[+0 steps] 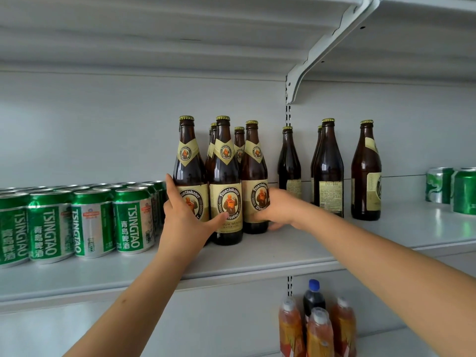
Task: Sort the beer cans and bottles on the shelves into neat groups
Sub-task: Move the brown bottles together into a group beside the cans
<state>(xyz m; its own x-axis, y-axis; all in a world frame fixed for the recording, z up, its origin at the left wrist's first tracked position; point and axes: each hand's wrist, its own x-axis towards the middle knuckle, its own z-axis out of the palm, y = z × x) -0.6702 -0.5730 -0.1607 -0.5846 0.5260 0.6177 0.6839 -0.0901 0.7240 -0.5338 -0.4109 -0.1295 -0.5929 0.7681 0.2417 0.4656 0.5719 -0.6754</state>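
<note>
Bare shelf (283,253) in front of the bottles out to its front edge, a gap between the clustered brown beer bottles (226,181) and the four turned bottles (328,171) to the right, green Tsingtao cans (90,220) packed close on the left. Left hand (180,217) wrapped round the leftmost front bottle, thumb on the middle one; right hand (277,210) curled round the rightmost bottle's base, fingers partly hidden behind it. More green cans (453,189) cut off at the right edge, plastic drink bottles (316,323) below, grey back panel behind.

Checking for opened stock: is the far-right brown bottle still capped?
Capped: the far-right brown bottle stands upright with a gold crown cap on its neck.
</note>
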